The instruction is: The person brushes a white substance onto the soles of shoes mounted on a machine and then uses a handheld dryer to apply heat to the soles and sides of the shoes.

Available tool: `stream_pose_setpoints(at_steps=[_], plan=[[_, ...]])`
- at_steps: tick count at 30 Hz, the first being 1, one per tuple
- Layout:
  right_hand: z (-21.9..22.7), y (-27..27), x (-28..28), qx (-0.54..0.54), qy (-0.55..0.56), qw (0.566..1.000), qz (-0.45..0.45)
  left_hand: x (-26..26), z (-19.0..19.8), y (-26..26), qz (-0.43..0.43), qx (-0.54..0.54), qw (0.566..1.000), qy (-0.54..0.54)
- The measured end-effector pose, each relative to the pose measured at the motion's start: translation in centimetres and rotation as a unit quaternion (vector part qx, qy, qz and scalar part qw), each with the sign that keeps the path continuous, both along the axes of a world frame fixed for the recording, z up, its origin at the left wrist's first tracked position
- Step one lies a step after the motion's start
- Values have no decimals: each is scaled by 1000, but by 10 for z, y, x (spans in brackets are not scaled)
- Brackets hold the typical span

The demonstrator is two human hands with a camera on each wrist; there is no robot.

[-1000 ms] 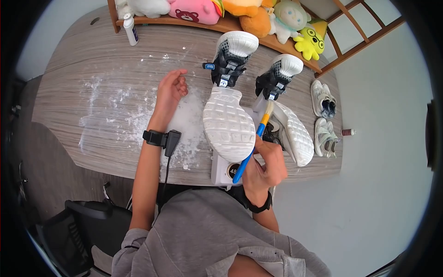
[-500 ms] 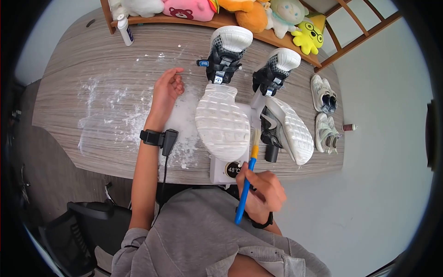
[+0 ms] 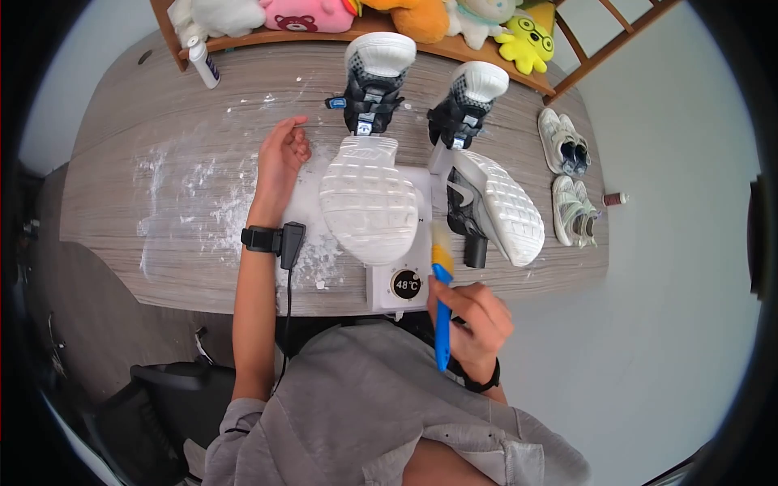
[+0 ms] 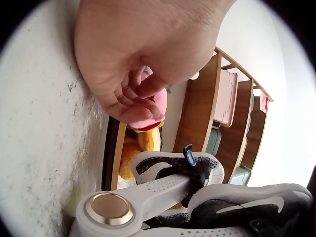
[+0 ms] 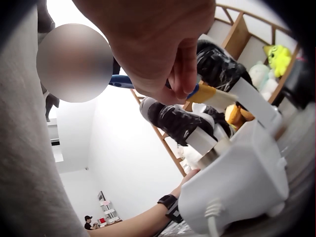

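My right hand (image 3: 474, 324) pinches a brush (image 3: 442, 316) with a blue handle and yellow collar, its pale bristles pointing away from me. In the head view, the bristles are between two black-and-white sneakers propped on a white shoe dryer (image 3: 378, 283). The left sneaker (image 3: 369, 206) turns its white sole up; the right sneaker (image 3: 515, 211) leans outward, its swoosh side showing. Behind them, two more sneakers (image 3: 377, 73) (image 3: 474, 101) sit on the dryer's arms. My left hand (image 3: 284, 158) rests on the powdery tabletop left of the sneakers, fingers loosely curled around nothing.
White powder (image 3: 235, 202) is scattered over the wooden table (image 3: 105, 162). A white bottle (image 3: 203, 63) stands at the back left, near a shelf of plush toys (image 3: 312, 14). Small pale shoes (image 3: 567, 142) and a small bottle (image 3: 614, 199) lie at the right edge.
My right hand has drawn the brush back toward me, out from beside the right sneaker, and now holds it more upright in view. My left hand stays in place.
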State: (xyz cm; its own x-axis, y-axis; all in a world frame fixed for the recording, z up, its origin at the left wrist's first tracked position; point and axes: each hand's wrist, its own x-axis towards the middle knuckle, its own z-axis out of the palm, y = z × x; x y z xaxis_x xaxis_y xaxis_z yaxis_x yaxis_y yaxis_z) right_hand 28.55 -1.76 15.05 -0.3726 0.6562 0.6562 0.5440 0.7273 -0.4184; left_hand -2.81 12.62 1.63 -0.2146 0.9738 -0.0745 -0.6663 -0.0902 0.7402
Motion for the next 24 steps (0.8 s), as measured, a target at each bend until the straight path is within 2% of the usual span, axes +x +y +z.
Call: stream_pose_setpoints(at_steps=[4,7,8,10,11,12,14,16,18,20,22,23,24], plan=[[10,-6,16,46,19,996,-75,-1,-2,1,-3,11,1000,6],[16,-12,30,116,72,990,-41,1,1,1,2,1,1000,25],[16,-13,32,116,74,989,-52,0,2,2,7,-3,999,36],[18,-14,36,100,47,994,-6,-2,-6,7,-5,-9,1000,11],[23,-13,36,53,19,998,-2,-3,-7,7,0,-23,1000,-1],[22,-9,36,54,23,998,-15,-4,-8,8,5,-37,999,-10],[17,0,36,-55,-67,996,21,-10,-21,12,-12,-25,1000,-3],[11,4,38,-38,-59,998,-1,-20,-38,20,-1,4,1000,6],[10,1,40,-20,-55,998,-19,-15,-27,17,-7,-14,1000,12],[18,-3,44,44,-25,998,-23,1,-8,7,-5,-33,999,15],[26,-10,47,75,-3,997,-17,31,24,-10,104,-39,986,120],[28,-13,48,105,14,994,0,38,26,-15,98,-36,987,123],[29,-16,48,106,16,994,-5,43,28,-20,111,6,971,212]])
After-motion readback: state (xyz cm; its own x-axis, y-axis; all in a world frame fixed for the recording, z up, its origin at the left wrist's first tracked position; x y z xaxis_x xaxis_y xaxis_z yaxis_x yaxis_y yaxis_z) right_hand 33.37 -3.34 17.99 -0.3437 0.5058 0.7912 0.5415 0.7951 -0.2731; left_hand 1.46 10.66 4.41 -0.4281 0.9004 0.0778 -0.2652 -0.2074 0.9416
